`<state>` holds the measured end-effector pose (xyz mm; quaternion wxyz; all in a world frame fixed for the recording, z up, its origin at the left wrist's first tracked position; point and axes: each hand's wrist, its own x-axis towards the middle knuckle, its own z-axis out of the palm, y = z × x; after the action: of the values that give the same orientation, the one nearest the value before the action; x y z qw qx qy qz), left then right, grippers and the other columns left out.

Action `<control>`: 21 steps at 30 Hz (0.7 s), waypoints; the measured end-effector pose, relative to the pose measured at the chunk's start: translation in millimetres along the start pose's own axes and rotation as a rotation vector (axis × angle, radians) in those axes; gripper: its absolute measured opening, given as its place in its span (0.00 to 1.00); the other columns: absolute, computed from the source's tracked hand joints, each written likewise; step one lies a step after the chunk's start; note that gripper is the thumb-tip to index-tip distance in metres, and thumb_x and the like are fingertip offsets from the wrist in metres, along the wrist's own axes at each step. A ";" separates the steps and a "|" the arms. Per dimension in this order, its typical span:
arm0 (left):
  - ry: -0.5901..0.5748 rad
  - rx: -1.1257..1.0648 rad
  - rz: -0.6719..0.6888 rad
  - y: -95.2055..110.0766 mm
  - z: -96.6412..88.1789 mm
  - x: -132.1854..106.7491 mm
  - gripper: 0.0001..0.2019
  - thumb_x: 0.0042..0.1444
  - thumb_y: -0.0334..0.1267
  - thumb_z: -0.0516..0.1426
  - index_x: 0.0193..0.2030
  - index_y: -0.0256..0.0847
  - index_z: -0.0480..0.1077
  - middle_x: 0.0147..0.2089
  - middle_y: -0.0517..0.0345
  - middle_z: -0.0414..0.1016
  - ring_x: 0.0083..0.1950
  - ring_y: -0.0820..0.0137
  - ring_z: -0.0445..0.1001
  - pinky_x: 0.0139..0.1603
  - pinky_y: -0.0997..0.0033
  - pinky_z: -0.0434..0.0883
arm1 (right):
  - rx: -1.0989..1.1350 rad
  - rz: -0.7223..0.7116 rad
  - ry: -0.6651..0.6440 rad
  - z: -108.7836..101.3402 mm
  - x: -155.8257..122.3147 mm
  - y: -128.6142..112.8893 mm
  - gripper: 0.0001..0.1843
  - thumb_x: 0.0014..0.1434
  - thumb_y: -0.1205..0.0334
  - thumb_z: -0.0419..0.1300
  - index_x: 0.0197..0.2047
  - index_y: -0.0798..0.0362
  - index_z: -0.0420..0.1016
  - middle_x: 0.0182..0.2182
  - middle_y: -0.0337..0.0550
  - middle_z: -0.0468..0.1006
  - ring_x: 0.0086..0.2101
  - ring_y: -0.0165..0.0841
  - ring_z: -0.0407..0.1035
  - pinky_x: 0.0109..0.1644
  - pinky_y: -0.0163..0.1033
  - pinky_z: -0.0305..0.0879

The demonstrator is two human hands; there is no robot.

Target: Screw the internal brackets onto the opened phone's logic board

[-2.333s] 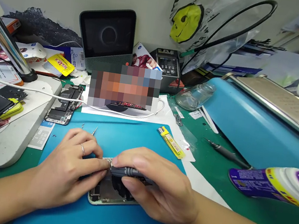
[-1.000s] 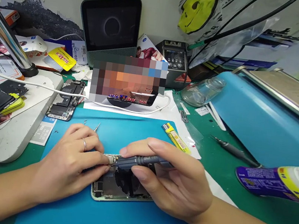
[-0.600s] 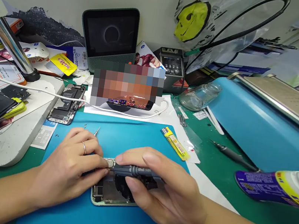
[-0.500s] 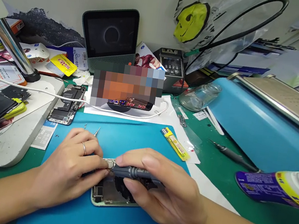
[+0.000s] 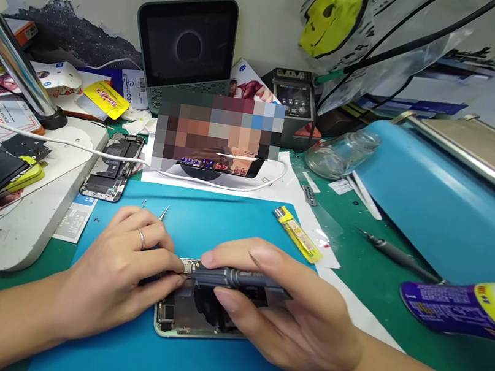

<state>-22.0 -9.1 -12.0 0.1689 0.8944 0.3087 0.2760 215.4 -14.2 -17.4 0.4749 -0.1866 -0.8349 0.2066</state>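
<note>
An opened phone housing lies on the blue mat, its inner parts exposed and partly covered by my hands. My right hand is closed around a dark grey screwdriver, held nearly level over the housing with its tip toward the left. At that tip, the thumb and forefinger of my left hand are pinched together by the housing's upper left corner. What sits between those fingertips is too small to make out. A small metal bit lies on the mat just beyond my left knuckles.
Another opened phone rests at the left by a white platform. To the right are a yellow packet, a slim grey tool, a glass jar and a purple can. A white cable crosses behind the mat.
The camera view has shifted slightly. My right hand, with the screwdriver, has drawn a little to the right relative to the housing. My left hand keeps its pinch by the corner.
</note>
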 end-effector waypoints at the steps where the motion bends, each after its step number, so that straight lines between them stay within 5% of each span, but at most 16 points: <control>1: -0.002 -0.002 0.000 -0.1 -0.1 0.1 0.02 0.68 0.33 0.59 0.43 0.43 0.74 0.39 0.62 0.76 0.43 0.68 0.68 0.48 0.61 0.59 | 0.003 0.008 0.000 -0.3 -0.3 -0.2 0.43 0.63 0.77 0.59 0.76 0.51 0.49 0.45 0.51 0.80 0.45 0.34 0.77 0.50 0.40 0.79; 21: -0.013 0.021 -0.011 -0.9 -0.3 0.6 0.03 0.68 0.33 0.59 0.43 0.44 0.74 0.38 0.62 0.76 0.43 0.68 0.69 0.49 0.61 0.60 | 0.001 0.034 0.044 -2.8 -1.6 1.5 0.44 0.62 0.79 0.60 0.76 0.48 0.51 0.47 0.50 0.82 0.46 0.34 0.79 0.49 0.40 0.81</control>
<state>-22.2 -8.0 -11.9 0.1629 0.8963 0.3154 0.2659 218.8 -13.3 -18.0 0.4896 -0.2047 -0.8209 0.2110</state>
